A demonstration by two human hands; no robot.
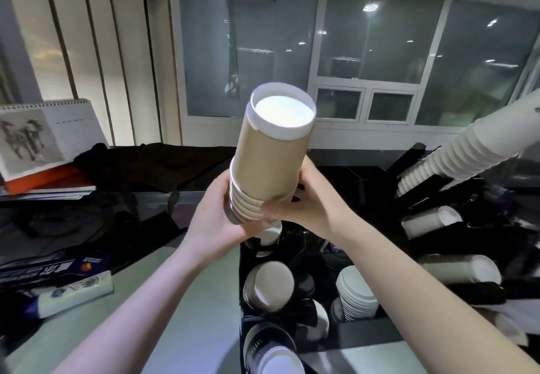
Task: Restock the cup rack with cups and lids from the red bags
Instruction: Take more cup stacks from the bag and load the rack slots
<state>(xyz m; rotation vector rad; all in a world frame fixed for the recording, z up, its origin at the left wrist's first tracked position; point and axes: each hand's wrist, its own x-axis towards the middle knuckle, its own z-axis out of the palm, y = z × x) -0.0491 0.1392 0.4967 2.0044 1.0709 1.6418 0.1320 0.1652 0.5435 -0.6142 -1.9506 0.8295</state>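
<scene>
A nested stack of brown paper cups point(268, 154) is held upside down and tilted, its white base facing me, above the black cup rack point(242, 292). My left hand point(216, 216) grips the ribbed rims at the stack's lower end from the left. My right hand point(306, 201) clasps the same end from the right. Below, the rack's holes hold more brown cups point(270, 286) and a pile of white lids point(356, 294). No red bag is in view.
A long tilted stack of white cups point(467, 151) leans in from the right, with more cups lying in slots below it. A desk calendar point(43, 131) and books stand at the left; a white tube point(73, 293) lies on the counter. Windows fill the background.
</scene>
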